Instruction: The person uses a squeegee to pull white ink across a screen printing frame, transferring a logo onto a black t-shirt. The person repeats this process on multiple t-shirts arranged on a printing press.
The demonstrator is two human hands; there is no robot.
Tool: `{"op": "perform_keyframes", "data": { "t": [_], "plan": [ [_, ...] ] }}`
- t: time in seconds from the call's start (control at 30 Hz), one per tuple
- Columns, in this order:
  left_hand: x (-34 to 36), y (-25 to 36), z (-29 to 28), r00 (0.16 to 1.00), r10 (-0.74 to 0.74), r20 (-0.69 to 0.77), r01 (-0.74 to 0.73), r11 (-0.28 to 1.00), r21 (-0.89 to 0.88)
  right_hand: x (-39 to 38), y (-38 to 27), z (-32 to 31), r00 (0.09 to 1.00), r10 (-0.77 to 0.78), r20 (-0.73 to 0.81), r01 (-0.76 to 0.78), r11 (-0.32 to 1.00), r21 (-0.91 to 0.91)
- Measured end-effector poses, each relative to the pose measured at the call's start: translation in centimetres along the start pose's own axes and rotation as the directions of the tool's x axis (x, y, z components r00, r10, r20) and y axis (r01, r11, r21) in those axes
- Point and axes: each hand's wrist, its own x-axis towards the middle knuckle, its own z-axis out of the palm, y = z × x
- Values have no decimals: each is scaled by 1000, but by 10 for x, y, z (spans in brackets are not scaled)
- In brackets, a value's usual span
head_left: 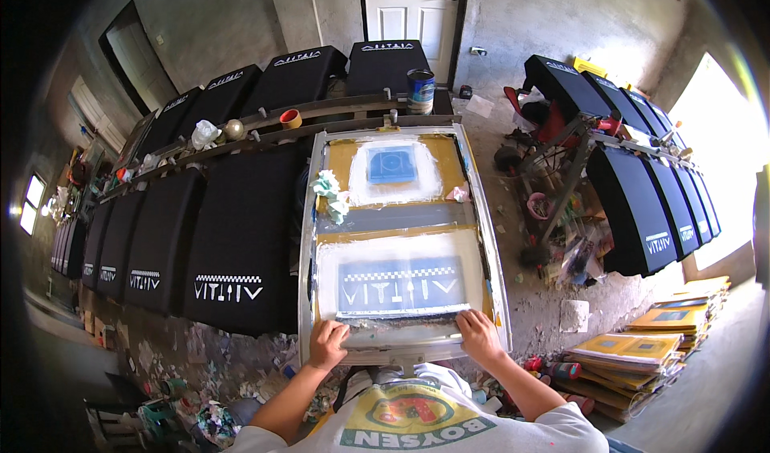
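A printing screen in a pale frame (308, 260) lies before me, with a blue square stencil (391, 163) at its far end and a lower stencil (398, 285) showing a checkered band and tool shapes. A dark, ink-smeared squeegee (401, 324) lies across the screen's near part. My left hand (327, 342) grips its left end and my right hand (479, 334) its right end, fingers curled. Crumpled pale-green paper (329, 192) and a pink wad (459, 194) sit on the screen's edges.
Black printed fabric pieces are draped over boards in rows at left (241, 228) and right (622, 200). A blue can (421, 92) and orange tape roll (290, 119) stand on the rail behind. Stacked yellow screens (630, 345) lie at lower right. Litter covers the floor.
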Motion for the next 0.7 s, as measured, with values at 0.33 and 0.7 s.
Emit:
{"op": "perform_keyframes", "data": {
  "t": [0.33, 0.7],
  "plan": [
    [-12, 19, -15, 1000, -13, -11, 13, 1000, 0, -18, -6, -16, 988, 77, 133, -85, 995, 58],
    [-62, 4, -39, 982, -190, 17, 186, 972, 146, -60, -1, -37, 978, 173, 119, -198, 947, 253]
  ]
}}
